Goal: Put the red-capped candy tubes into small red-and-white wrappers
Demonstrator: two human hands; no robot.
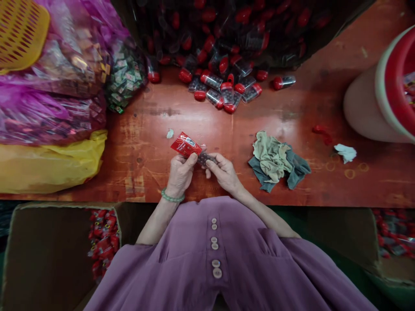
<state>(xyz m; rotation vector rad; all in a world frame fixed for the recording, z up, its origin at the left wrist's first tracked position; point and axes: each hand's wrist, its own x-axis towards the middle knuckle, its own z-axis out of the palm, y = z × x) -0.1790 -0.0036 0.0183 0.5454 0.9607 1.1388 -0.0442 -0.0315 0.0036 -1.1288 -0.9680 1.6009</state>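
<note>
My left hand (182,172), with a green bead bracelet at the wrist, pinches a red printed packet (185,145) between thumb and fingers. The fingers of my right hand (224,172) are closed round a small clear tube (203,158) filled with dark little balls. Packet and tube meet between my hands, just above the table's front part; whether they are joined cannot be made out. Beyond my hands lies a loose pile of similar clear tubes with red caps (227,88).
A dark open box (324,39) of red-capped tubes stands at the back. Bags of small packets (78,108) fill the left. Crumpled cloths (275,160) lie right of my hands, near a red-rimmed bucket (363,99). Below the red table (136,142) is a cardboard box (48,255).
</note>
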